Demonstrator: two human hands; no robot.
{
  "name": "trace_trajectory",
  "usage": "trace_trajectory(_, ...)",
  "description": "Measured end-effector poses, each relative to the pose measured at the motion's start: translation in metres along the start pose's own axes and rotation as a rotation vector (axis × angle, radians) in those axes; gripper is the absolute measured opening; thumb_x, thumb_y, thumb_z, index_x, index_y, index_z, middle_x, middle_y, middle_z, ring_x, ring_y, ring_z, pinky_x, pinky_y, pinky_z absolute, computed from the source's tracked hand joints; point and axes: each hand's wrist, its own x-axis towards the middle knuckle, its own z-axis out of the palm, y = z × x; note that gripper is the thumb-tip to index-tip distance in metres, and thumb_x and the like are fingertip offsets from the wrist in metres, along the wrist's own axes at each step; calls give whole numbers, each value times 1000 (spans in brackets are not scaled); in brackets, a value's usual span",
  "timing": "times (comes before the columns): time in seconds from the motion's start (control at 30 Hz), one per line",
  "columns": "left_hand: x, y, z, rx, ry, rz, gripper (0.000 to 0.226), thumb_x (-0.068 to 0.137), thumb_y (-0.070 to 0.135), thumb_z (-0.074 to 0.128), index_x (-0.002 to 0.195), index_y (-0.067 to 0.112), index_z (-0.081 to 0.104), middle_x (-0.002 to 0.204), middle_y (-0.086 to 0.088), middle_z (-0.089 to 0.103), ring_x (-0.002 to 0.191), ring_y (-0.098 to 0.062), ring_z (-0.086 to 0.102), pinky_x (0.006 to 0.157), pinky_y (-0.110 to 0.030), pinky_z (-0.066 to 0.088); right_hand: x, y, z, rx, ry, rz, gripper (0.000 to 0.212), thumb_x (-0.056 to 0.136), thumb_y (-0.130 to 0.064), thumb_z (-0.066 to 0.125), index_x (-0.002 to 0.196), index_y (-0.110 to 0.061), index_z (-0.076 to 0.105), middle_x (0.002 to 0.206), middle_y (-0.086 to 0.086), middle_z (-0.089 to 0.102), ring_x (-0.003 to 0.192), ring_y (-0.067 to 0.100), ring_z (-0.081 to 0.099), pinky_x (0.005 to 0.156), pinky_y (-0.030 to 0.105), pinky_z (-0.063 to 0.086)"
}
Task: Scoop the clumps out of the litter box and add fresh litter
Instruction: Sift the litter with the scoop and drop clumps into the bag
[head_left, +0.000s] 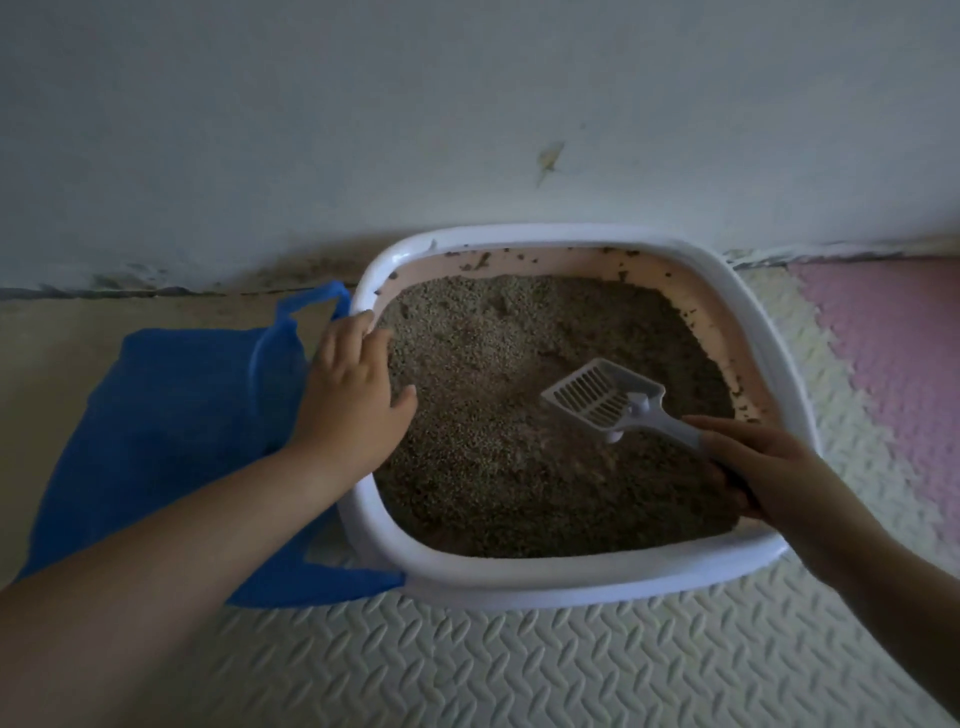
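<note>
Scooping step, it seems: right hand (763, 467) grips the scoop (602, 395) at four o'clock. The left hand (353, 384), fingers loose, rests on the litter box (498, 571) rim at nine. Next, likely, dig under a clump.

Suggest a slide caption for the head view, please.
The right hand holds a slotted scoop over the litter; the left hand rests on the litter box rim.
</note>
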Motion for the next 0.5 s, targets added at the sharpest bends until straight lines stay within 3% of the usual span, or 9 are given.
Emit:
trace_trajectory(0.17,4,-2,14,88,39,31,59,83,26,63,134,1,45,148,-18,32,140,-38,19,114,-50,20,-4,3,-14,-94,131,16,26,96,-9,48,99,-20,71,40,-4,40,41,12,31,39,19,25)
trace_trajectory(0.37,3,-1,15,103,67,83,56,83,23,62,132,0,47,144,-19,37,138,-37,26,112,-52,23,18,-6,7,-252,179,0,31,91,-10,47,90,-26,73,36,-8,45,45,15,39,49,25,30)
trace_trajectory(0.5,5,4,17,85,73,106,54,89,29,35,136,4,44,146,-16,37,139,-32,27,115,-54,16,37,-23,24,-289,168,-42,33,89,-10,46,81,-28,73,41,-4,47,45,16,39,49,25,30)
